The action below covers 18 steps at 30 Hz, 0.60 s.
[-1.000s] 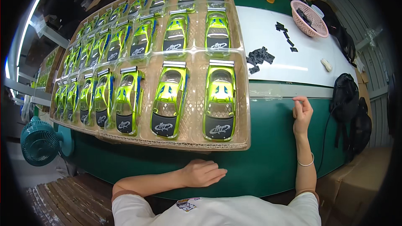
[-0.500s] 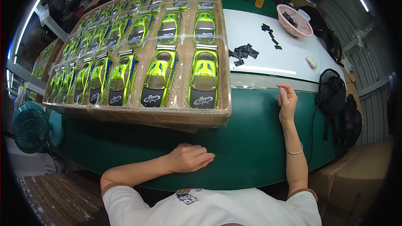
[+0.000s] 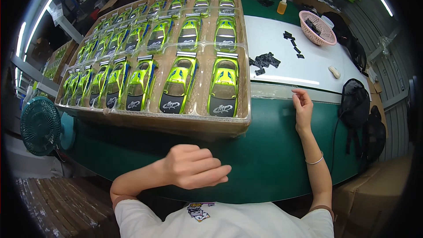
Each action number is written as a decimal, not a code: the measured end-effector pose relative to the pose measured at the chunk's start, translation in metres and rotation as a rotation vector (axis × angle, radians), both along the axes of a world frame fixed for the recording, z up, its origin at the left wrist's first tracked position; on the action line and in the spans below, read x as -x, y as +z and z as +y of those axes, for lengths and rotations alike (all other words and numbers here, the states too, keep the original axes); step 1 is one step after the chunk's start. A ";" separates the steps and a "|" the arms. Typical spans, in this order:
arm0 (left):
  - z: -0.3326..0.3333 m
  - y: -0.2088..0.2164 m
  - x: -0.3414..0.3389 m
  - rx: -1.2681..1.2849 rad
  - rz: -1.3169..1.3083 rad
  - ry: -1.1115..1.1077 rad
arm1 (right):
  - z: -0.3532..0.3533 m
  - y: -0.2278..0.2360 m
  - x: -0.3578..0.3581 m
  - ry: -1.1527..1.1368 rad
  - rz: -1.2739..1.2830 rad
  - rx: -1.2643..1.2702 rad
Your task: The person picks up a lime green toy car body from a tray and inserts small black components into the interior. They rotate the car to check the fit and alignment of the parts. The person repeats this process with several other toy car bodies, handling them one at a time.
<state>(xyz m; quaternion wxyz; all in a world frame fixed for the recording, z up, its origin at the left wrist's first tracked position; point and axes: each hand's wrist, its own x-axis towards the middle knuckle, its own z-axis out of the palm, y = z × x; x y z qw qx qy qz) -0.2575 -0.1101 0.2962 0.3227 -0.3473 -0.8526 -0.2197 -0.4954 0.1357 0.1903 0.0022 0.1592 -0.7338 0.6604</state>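
My left hand (image 3: 194, 168) is raised above the green table in front of my chest. Its fingers are curled into a loose fist, and the palm is hidden. Farther right, my right hand (image 3: 303, 109) is near the clear strip at the edge of the white board, its fingers loosely bent and apart, with no object visible in them. Nearest to both hands is a large cardboard box (image 3: 176, 125) at the left. Rows of shiny green toy car bodies (image 3: 224, 83) with black hoods and rear wings stand in its clear plastic tray.
On the white board (image 3: 269, 28) lie small black parts (image 3: 265, 61) and a pale, rounded object (image 3: 334, 72). A pink basket (image 3: 318, 28) and an amber bottle (image 3: 282, 6) stand behind. Black bags (image 3: 355, 99) sit at the right, a teal fan (image 3: 40, 126) at the left.
My left hand has risen and looks larger, its fingers still curled. My right hand stays nearly in place. The box and the board have shifted slightly right and down in the picture.
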 end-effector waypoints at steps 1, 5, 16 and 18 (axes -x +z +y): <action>-0.012 0.019 0.006 0.050 0.037 0.051 | 0.001 0.001 0.002 -0.002 0.005 -0.016; -0.051 0.085 0.049 0.150 -0.028 0.235 | 0.007 0.005 0.001 0.001 0.027 -0.052; -0.061 0.081 0.151 0.698 -0.219 -0.092 | 0.007 0.001 0.004 -0.003 -0.026 0.052; -0.059 0.082 0.152 0.811 -0.224 -0.107 | 0.007 0.000 0.005 0.006 -0.024 0.033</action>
